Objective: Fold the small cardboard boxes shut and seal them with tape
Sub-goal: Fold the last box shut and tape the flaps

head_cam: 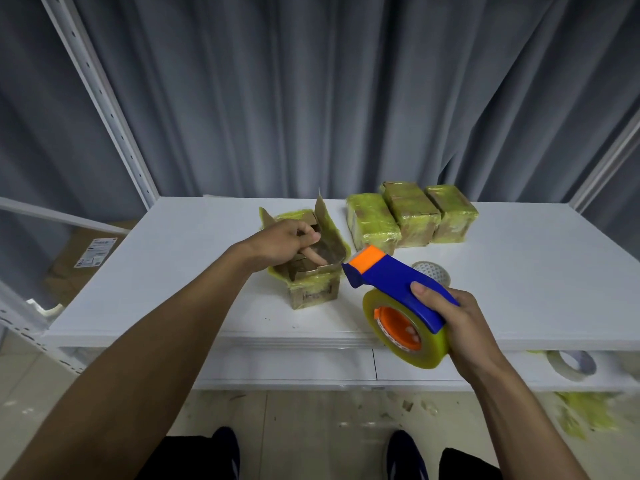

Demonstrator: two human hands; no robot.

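A small cardboard box [313, 294] with yellowish tape remnants stands open on the white table [180, 271], one flap upright at its far side. My left hand [282, 242] reaches into its top, with a finger pressing an inner flap down. My right hand [450, 315] grips a blue and orange tape dispenser [391, 282] loaded with a clear yellowish roll, held just right of the open box above the table's front edge. Three boxes wrapped in yellow tape [412, 214] sit side by side at the back right.
A white patterned tape roll [434, 271] lies on the table behind the dispenser. Another tape roll [571, 363] rests on a lower shelf at right. Grey curtains hang behind. Tape scraps litter the floor, and a flat cardboard carton [83, 261] lies at left.
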